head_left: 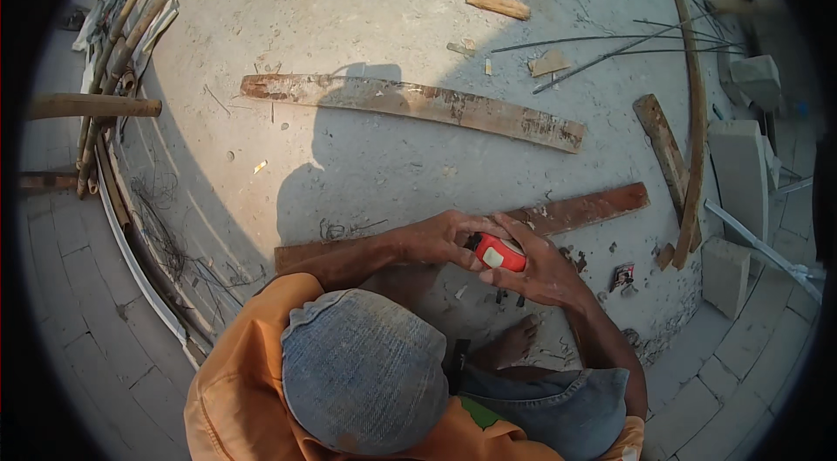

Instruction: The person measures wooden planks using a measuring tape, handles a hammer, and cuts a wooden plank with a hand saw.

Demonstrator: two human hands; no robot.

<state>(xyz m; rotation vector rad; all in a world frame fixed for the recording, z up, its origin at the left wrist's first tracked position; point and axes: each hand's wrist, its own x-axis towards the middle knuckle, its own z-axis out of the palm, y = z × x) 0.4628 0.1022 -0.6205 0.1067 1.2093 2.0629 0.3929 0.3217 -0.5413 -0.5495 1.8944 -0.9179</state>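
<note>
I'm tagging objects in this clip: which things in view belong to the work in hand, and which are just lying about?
In use:
red object, held in the left hand and right hand
probably the brown plank beneath them

Apparently just lying about:
paler plank farther off
wood scraps beyond it
small packet at right
pale blocks at right
poles at left

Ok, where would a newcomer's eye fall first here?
Probably on the bright red case between the left hand and right hand, just right of and below centre. Next, the long stained board lying beyond them, a dark shadow crossing part of it. Bamboo poles at the left edge also stand out.
</note>
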